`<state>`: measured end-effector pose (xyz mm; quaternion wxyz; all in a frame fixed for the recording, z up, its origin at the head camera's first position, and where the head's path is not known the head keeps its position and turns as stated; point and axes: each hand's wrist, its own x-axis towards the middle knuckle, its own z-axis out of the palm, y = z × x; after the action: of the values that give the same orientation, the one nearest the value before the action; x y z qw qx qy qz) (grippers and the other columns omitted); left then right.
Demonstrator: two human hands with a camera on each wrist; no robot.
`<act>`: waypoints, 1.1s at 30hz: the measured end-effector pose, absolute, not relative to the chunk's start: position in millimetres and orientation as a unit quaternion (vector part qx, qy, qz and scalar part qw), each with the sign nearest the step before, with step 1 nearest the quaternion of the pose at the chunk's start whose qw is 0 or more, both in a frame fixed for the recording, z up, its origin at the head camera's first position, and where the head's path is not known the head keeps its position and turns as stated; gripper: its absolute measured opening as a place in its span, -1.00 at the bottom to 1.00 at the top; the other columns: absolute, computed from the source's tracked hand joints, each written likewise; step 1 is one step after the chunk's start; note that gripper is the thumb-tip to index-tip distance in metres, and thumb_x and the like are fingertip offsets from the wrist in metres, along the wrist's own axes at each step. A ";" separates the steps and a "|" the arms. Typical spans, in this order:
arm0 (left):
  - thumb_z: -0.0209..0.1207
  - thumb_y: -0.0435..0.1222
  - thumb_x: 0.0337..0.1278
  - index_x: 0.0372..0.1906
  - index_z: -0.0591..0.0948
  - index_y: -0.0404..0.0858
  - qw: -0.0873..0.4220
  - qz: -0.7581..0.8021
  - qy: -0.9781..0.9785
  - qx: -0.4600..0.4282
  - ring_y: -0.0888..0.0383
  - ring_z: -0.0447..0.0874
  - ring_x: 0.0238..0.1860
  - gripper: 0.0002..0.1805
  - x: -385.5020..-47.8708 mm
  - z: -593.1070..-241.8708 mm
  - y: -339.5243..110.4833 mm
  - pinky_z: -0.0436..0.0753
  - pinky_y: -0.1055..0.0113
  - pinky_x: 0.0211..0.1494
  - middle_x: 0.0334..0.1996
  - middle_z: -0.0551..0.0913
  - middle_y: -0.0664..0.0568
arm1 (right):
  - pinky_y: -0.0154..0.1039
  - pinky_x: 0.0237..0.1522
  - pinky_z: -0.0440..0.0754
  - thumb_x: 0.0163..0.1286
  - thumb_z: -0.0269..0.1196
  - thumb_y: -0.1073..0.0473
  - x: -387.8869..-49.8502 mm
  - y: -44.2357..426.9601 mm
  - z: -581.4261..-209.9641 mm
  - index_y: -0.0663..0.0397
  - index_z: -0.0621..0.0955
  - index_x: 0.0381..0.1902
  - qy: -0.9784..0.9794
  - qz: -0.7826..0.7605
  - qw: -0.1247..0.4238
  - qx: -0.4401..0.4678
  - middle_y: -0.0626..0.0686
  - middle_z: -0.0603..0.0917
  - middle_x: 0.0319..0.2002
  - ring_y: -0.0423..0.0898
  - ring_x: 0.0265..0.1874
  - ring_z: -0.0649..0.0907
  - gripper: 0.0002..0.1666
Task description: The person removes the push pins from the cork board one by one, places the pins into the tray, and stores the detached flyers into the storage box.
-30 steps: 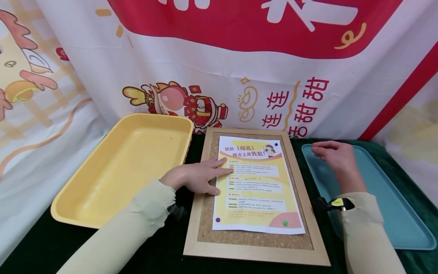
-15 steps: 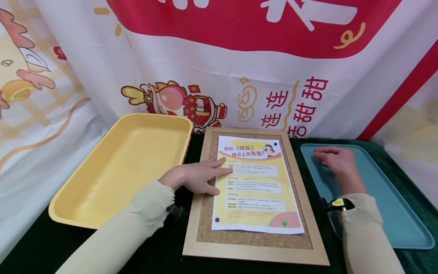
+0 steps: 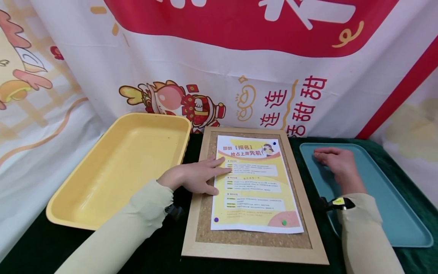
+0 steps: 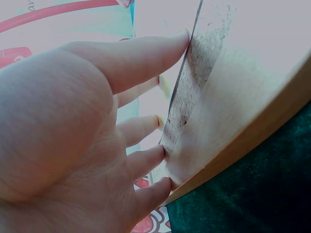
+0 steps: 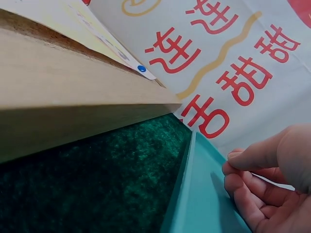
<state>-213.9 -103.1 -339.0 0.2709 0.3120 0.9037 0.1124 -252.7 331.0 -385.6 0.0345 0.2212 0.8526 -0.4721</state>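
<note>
A yellow printed poster (image 3: 254,198) lies on a wood-framed cork board (image 3: 254,239). A purple pin (image 3: 216,220) sits at its lower left, a green pin (image 3: 284,223) at the lower right and a blue pin (image 3: 274,143) at the upper right. My left hand (image 3: 195,177) rests with spread fingers across the board's left edge, fingertips on the poster. Low over the upper left part of a blue tray (image 3: 386,205) is my right hand (image 3: 338,165). In the right wrist view its thumb and forefinger tips meet and the other fingers curl. Whether anything small is pinched there is hidden.
A deep yellow tray (image 3: 119,163) stands left of the board, tilted slightly in view. Dark green cloth (image 3: 161,251) covers the table. A printed white curtain (image 3: 212,57) hangs right behind the board and both trays.
My right hand has come down a little toward the blue tray, then stayed nearly still. The left hand keeps its place on the poster. The head view has shifted slightly.
</note>
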 end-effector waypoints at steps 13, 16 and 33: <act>0.24 -0.04 0.51 0.72 0.16 0.11 0.272 0.110 0.905 0.309 -0.12 -0.33 0.79 -0.18 -211.7 -337.4 -103.3 -0.05 -0.13 0.78 0.78 -0.18 0.01 | -0.21 0.08 0.50 0.68 0.14 0.00 -254.8 331.9 -390.1 0.07 0.58 0.46 0.855 -0.470 0.029 0.217 0.22 0.50 0.47 0.06 0.22 0.52 -0.48; 0.24 -0.04 0.51 0.72 0.17 0.11 0.271 0.113 0.902 0.315 -0.12 -0.33 0.79 -0.18 -212.5 -338.2 -100.3 -0.05 -0.13 0.78 0.78 -0.17 0.00 | -0.21 0.08 0.50 0.68 0.14 0.00 -252.7 336.4 -391.3 0.06 0.56 0.47 0.855 -0.466 0.027 0.224 0.21 0.50 0.47 0.05 0.21 0.52 -0.47; 0.22 -0.03 0.52 0.73 0.14 0.11 0.273 0.110 0.903 0.313 -0.11 -0.35 0.79 -0.18 -213.0 -338.8 -103.5 -0.05 -0.12 0.78 0.78 -0.19 0.01 | -0.19 -0.02 0.51 0.68 0.13 0.02 -257.1 328.9 -388.3 0.14 0.62 0.40 0.870 -0.439 0.018 0.224 0.27 0.51 0.44 0.08 0.13 0.52 -0.50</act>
<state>-213.0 -103.5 -338.8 0.2733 0.3132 0.9028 0.1101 -257.1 328.9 -388.3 0.0184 0.2242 0.8698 -0.4391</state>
